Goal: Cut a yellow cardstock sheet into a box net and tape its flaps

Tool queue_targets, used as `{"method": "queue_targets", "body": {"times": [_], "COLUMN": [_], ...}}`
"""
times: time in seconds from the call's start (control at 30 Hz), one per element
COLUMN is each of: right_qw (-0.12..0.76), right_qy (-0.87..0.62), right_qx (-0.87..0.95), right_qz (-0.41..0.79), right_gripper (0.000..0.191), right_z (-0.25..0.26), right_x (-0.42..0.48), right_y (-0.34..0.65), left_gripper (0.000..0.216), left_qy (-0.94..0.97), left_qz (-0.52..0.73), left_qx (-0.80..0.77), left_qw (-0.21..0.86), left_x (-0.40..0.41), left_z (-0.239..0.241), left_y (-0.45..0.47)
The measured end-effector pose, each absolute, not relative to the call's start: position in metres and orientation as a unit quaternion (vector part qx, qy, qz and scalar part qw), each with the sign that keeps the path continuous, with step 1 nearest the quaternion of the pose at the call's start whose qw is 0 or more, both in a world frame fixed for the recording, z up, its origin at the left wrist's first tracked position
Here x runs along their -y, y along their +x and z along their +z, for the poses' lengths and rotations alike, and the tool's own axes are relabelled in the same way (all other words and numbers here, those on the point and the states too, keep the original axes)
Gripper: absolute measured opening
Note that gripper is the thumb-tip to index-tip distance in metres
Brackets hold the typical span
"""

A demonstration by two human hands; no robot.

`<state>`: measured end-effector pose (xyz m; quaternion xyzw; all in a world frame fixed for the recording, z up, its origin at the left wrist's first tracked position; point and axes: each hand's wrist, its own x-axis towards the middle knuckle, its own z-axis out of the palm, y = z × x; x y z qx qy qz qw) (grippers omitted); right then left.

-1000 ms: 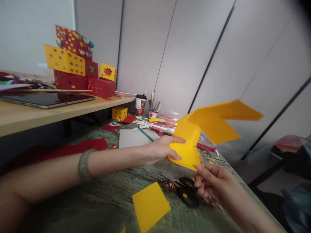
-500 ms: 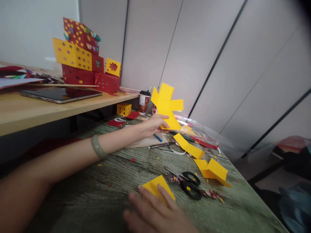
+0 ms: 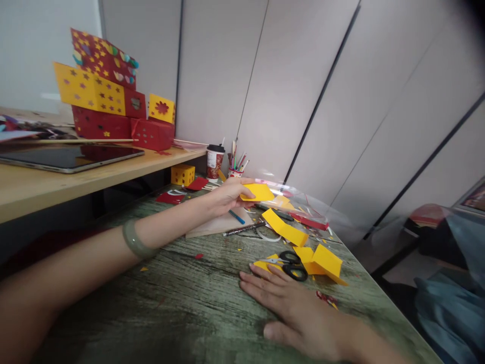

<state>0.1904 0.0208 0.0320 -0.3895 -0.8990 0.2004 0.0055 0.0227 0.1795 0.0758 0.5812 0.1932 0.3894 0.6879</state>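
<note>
On the grey-green table [image 3: 189,293], your flat right hand [image 3: 291,306] has swept the yellow square [image 3: 265,266] and scissors [image 3: 285,262] together, likely making near room, while your left hand [image 3: 229,195] pinches yellow paper [image 3: 260,192] on the far side.

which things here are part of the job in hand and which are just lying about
Likely part of the job:
yellow paper, held in the left hand
scissors, beside the right hand

Seemingly just lying about:
tablet
lidded cup
red paper scraps
</note>
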Motion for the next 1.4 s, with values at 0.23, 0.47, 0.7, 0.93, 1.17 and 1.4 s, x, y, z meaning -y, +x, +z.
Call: {"method": "queue_targets", "body": {"times": [0.23, 0.47, 0.7, 0.93, 1.17, 1.4], "right_qw": [0.164, 0.466, 0.618, 0.625, 0.615, 0.604], "right_qy": [-0.450, -0.468, -0.432, -0.472, -0.524, -0.531], "right_qx": [0.842, 0.650, 0.479, 0.409, 0.365, 0.324], "right_qz": [0.247, 0.376, 0.449, 0.469, 0.462, 0.499], "right_gripper": [0.052, 0.058, 0.042, 0.036, 0.027, 0.026], "right_z": [0.016, 0.035, 0.067, 0.066, 0.057, 0.063], "right_x": [-0.057, -0.065, -0.048, -0.037, -0.032, -0.027], "right_y": [0.229, 0.241, 0.248, 0.255, 0.265, 0.257], "left_gripper": [0.061, 0.049, 0.070, 0.101, 0.075, 0.058], "left_qy": [0.606, 0.644, 0.765, 0.746, 0.736, 0.743], "left_qz": [0.374, 0.261, 0.122, 0.063, 0.058, 0.043], "left_qx": [-0.157, -0.091, -0.095, -0.120, -0.104, -0.100], "left_qw": [0.684, 0.713, 0.625, 0.652, 0.666, 0.660], "left_x": [-0.179, -0.159, -0.144, -0.148, -0.155, -0.160], "left_z": [0.069, 0.060, 0.061, 0.052, 0.046, 0.043], "left_y": [0.027, 0.031, 0.022, 0.002, -0.007, -0.007]}}
